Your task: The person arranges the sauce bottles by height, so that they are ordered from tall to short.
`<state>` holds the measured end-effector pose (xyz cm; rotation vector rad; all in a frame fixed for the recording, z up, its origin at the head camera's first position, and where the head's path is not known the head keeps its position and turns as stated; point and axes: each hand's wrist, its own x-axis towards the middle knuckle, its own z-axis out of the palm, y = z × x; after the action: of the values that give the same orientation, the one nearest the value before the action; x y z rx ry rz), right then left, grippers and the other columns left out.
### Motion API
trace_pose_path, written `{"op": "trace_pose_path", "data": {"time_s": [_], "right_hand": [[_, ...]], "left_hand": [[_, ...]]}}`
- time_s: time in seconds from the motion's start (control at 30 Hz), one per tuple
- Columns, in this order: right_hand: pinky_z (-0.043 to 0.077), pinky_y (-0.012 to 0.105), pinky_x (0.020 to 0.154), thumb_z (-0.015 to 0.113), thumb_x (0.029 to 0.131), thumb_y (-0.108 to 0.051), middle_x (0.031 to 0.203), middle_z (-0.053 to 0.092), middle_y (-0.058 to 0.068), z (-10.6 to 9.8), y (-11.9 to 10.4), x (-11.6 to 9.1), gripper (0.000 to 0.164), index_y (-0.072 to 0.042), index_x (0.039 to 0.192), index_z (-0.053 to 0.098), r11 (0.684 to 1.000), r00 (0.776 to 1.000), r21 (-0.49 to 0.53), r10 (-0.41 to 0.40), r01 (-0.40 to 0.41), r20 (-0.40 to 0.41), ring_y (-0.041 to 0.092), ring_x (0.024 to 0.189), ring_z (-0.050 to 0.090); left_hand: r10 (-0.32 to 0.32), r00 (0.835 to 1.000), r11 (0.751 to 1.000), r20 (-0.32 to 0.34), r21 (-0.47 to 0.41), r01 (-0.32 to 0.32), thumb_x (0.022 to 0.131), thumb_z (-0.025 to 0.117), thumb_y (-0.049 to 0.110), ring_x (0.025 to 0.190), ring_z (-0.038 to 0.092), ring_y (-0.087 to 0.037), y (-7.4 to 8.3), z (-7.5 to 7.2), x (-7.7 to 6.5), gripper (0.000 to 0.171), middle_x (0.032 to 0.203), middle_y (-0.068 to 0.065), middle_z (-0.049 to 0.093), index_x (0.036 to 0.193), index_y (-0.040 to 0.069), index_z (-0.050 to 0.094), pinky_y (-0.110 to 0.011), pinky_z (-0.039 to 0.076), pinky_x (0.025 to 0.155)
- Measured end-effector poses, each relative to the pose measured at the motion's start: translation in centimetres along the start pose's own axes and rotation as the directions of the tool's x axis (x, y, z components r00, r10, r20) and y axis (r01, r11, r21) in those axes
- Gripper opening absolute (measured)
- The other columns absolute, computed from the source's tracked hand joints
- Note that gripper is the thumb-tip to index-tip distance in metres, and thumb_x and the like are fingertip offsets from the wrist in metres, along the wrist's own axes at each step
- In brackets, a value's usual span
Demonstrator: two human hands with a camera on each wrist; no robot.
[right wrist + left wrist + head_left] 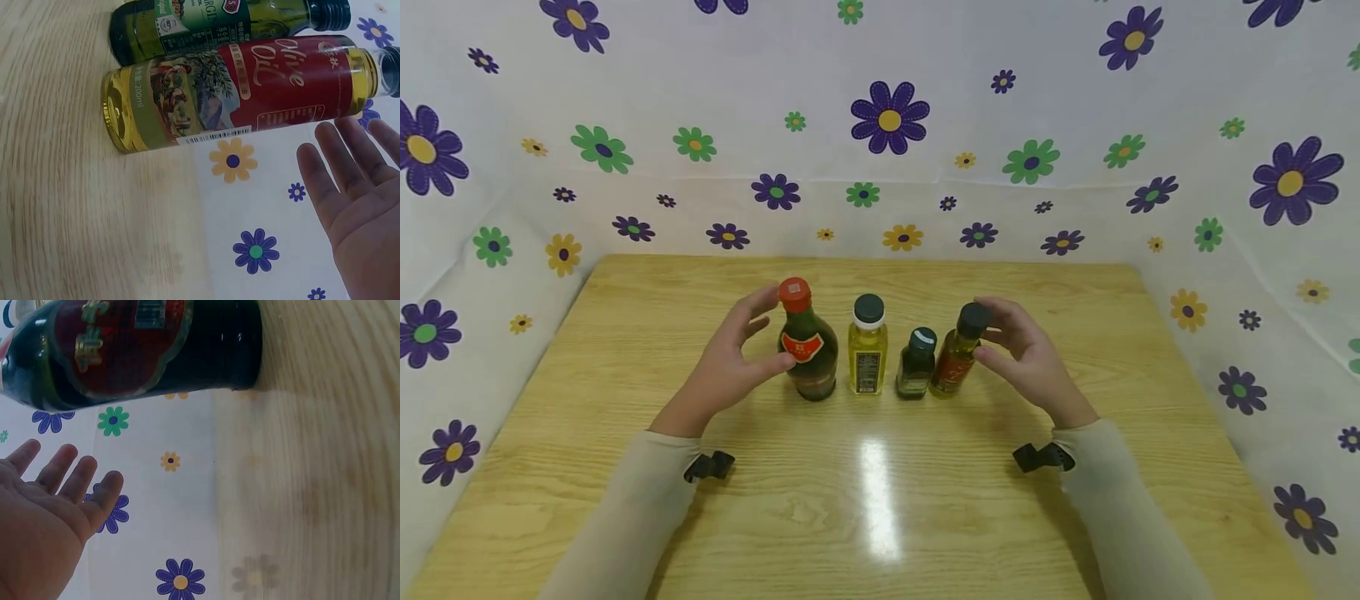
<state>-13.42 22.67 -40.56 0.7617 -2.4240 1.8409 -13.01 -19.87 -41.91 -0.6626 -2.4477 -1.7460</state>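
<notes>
Four glass bottles stand in a row in the head view. Leftmost is a dark green sauce bottle [817,371] with a red cap and red label; my left hand [724,367] is around its left side, thumb overlapping the label in this view. In the left wrist view the fingers [80,478] are spread, apart from the sauce bottle [125,350]. At the right end is an olive oil bottle [953,367] with a dark cap. My right hand [1030,358] is at its right side, fingertips by the cap. Its palm is loosely extended toward the olive oil bottle [206,94] in the right wrist view.
Between the hands stand a clear bottle of yellow oil [867,367] with a dark green cap and a small dark green bottle [914,379], close beside the olive oil. Flower-patterned cloth [820,83] surrounds the wooden table [805,517] at the back and sides.
</notes>
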Motion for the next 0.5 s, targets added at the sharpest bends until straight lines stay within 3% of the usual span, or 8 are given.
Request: {"op": "trace_pose_path", "data": {"time_s": [0.23, 0.5], "right_hand": [[0.048, 0.023, 0.105, 0.067, 0.096, 0.004, 0.137, 0.060, -0.003, 0.35, 0.06, 0.07, 0.053, -0.003, 0.146, 0.050, 1.000, 1.000, -0.012, 0.013, -0.014, -0.017, 0.014, 0.127, 0.057], [0.048, 0.023, 0.104, 0.068, 0.097, 0.001, 0.133, 0.061, -0.006, 0.64, -0.08, 0.16, 0.049, -0.002, 0.143, 0.052, 0.999, 0.999, -0.014, 0.031, -0.031, -0.012, 0.012, 0.125, 0.057]], "left_hand": [[0.024, 1.000, 0.998, 0.007, -0.054, -0.024, 0.088, 0.082, 0.007, 0.138, 0.047, -0.023, 0.00, 0.62, 0.31, 0.086, 0.152, -0.004, 0.049, 0.159, 0.025, 0.037, -0.060, 0.035, 0.117], [0.035, 0.999, 0.998, 0.028, -0.061, -0.033, 0.087, 0.084, 0.005, 0.137, 0.048, -0.024, 0.18, 0.62, 0.42, 0.088, 0.153, -0.005, 0.048, 0.159, 0.024, 0.037, -0.057, 0.036, 0.118]]}}
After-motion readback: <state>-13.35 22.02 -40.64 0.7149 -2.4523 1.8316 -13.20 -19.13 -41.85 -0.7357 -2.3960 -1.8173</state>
